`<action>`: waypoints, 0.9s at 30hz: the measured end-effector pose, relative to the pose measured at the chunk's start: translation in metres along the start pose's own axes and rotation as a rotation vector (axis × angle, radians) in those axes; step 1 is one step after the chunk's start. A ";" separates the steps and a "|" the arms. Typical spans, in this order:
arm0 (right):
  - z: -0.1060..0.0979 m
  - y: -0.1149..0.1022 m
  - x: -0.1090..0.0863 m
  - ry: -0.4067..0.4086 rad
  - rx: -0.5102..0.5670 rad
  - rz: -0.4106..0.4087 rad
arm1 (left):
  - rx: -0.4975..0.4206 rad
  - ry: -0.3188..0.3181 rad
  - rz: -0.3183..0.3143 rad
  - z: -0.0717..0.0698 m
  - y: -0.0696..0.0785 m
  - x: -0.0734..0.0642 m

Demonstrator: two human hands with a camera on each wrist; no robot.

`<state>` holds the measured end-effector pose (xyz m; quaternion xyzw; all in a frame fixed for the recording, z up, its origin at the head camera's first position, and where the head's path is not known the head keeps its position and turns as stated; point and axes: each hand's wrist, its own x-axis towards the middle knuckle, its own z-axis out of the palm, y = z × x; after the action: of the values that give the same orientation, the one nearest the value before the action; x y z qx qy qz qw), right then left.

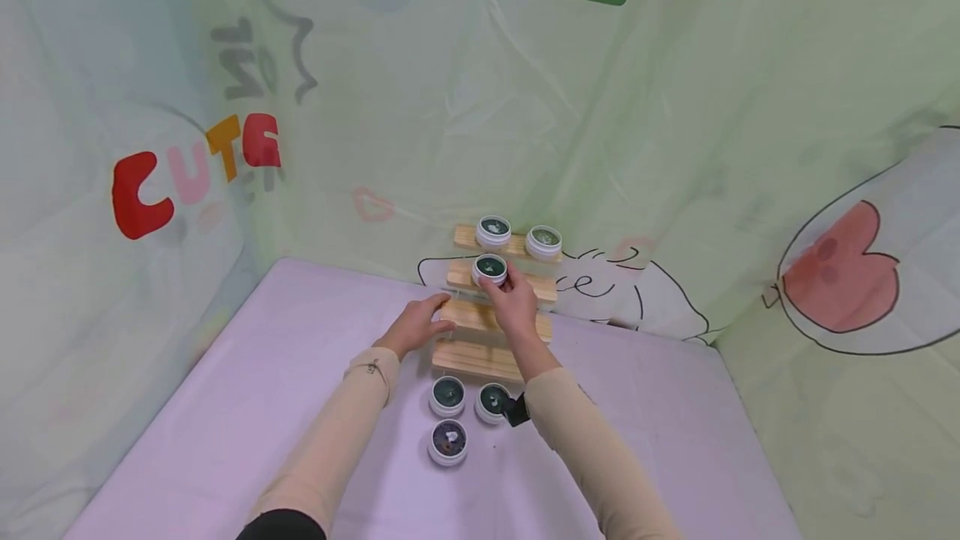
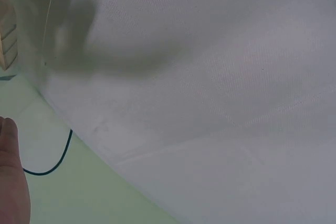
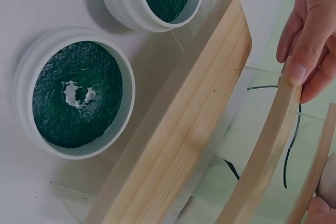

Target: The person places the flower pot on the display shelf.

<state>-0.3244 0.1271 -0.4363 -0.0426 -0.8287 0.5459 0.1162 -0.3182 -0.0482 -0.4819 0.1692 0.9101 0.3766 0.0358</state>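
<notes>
A stepped wooden stand (image 1: 480,361) with several pale planks stands near the back wall. My right hand (image 1: 515,302) grips a white round jar with dark green contents (image 1: 490,270) at the left part of the second plank from the top. My left hand (image 1: 415,325) holds the left end of a lower plank. In the right wrist view, that left hand (image 3: 315,38) has its thumb on the plank's edge (image 3: 270,140) and its fingers behind. A little of the gripped jar (image 3: 328,179) shows at that view's right edge. The left wrist view catches only part of the left hand (image 2: 13,177).
On the top plank sit a dark green jar (image 1: 493,231) and a lighter green jar (image 1: 543,242). In front of the stand, on the pale cloth (image 1: 330,340), are two green jars (image 1: 447,395) and a dark jar with a whitish patch (image 1: 447,442). Printed curtains (image 1: 420,107) surround the table.
</notes>
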 end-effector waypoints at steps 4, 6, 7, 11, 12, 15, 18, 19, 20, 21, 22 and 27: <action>-0.003 -0.001 -0.001 0.004 -0.054 -0.026 | 0.007 -0.004 0.003 -0.001 0.002 0.000; -0.004 -0.001 -0.002 0.000 -0.051 -0.034 | 0.008 -0.001 0.009 -0.001 0.002 0.000; -0.004 -0.001 -0.002 -0.005 -0.038 -0.035 | 0.009 0.001 0.012 -0.001 0.002 0.000; -0.007 0.003 -0.005 -0.022 0.026 -0.022 | 0.006 -0.001 0.016 -0.001 0.002 0.000; -0.007 0.004 -0.006 -0.025 0.052 -0.017 | 0.006 -0.003 0.018 -0.001 0.001 0.000; -0.012 0.007 -0.010 -0.028 0.088 -0.002 | 0.001 -0.008 0.023 -0.001 0.001 0.000; -0.019 0.009 -0.016 -0.034 0.117 0.006 | 0.003 -0.010 0.026 0.000 -0.001 0.002; -0.022 0.009 -0.018 -0.033 0.116 0.008 | 0.003 -0.011 0.026 0.001 -0.001 0.002; -0.025 0.010 -0.020 -0.032 0.123 0.009 | 0.003 -0.014 0.024 0.001 -0.002 0.003; -0.027 0.011 -0.021 -0.030 0.130 0.004 | 0.004 -0.018 0.022 0.001 -0.002 0.003; -0.030 0.012 -0.023 -0.026 0.124 -0.001 | 0.004 -0.019 0.022 0.001 -0.002 0.003; -0.041 0.023 -0.034 -0.018 0.061 -0.028 | 0.001 -0.018 0.022 0.000 -0.002 0.002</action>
<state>-0.2832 0.1662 -0.4473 -0.0226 -0.8132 0.5695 0.1176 -0.3210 -0.0489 -0.4835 0.1825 0.9081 0.3749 0.0396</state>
